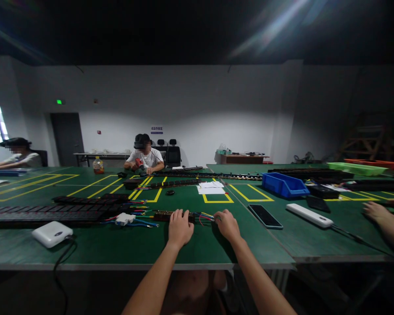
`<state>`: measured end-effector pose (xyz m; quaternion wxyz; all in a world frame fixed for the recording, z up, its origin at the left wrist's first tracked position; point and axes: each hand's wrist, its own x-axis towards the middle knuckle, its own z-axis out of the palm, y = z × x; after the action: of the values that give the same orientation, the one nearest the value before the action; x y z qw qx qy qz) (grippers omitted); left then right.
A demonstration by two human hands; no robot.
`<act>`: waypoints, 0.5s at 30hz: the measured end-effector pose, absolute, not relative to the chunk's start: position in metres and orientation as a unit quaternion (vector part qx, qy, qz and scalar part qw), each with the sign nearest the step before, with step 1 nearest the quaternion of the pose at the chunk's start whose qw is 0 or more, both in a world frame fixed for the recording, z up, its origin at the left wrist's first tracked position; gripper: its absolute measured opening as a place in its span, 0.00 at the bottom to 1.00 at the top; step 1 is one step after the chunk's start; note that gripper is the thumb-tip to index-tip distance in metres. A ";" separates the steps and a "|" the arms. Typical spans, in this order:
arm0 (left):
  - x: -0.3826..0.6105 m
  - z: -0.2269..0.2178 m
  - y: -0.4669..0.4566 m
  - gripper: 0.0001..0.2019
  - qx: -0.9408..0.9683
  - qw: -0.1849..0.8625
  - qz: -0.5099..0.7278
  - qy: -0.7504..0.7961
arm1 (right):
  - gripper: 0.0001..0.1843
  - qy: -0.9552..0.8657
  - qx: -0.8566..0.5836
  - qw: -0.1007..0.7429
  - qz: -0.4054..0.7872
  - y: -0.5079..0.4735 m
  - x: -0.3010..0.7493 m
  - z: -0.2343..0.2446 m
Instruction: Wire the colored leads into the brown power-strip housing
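My left hand (180, 227) rests on a long dark terminal strip (164, 215) lying on the green table (124, 245), fingers curled over its right end. My right hand (227, 224) sits just right of it, fingers closed around the bundle of coloured wires (205, 216) leaving the strip. More coloured wires (141, 218) and a small white connector block (125, 218) lie to the left of the strip.
A white box with a cable (52, 233) sits front left, long black strips (46, 213) behind it. A phone (265, 215), a white bar (309, 215) and a blue bin (284, 184) lie right. Another person's hand (377, 213) reaches in far right; two people sit across.
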<state>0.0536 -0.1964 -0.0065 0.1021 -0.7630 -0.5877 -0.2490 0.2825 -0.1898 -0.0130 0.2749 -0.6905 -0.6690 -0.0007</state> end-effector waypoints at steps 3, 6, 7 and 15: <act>0.053 -0.005 -0.198 0.26 -0.765 0.094 -0.244 -0.589 | 0.13 -0.655 -0.692 0.305 -0.009 -0.191 0.282 -0.013; 0.054 -0.005 -0.198 0.26 -0.764 0.094 -0.247 -0.588 | 0.11 -0.655 -0.690 0.309 -0.014 -0.190 0.282 -0.013; 0.054 -0.006 -0.197 0.26 -0.763 0.098 -0.249 -0.588 | 0.09 -0.658 -0.688 0.305 -0.016 -0.190 0.282 -0.013; 0.053 -0.012 -0.192 0.25 -0.760 0.116 -0.262 -0.583 | 0.10 -0.682 -0.681 0.256 -0.075 -0.187 0.283 -0.006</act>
<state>0.0533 -0.1920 -0.0123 0.1158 -0.7601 -0.5833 -0.2619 0.2835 -0.1869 -0.0062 0.2560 -0.6813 -0.6817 -0.0754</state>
